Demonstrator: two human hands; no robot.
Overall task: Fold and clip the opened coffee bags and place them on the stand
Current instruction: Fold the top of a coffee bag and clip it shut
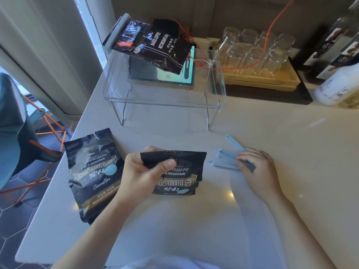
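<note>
On the pale countertop (pixel 252 123) near its front edge, the left hand (pixel 141 171) pinches the folded-over top of a black foil coffee bag (pixel 178 177), thumb on the fold. The right hand (pixel 258 167) rests with curled fingers on a small pile of pale blue plastic sealing clips (pixel 225 160) just right of that bag. A second black coffee bag with a torn open top (pixel 93 171) lies flat at the left. Farther back, a dark brown coffee bag closed by a pale clip (pixel 153 45) sits tilted on the clear acrylic stand (pixel 215 82).
</note>
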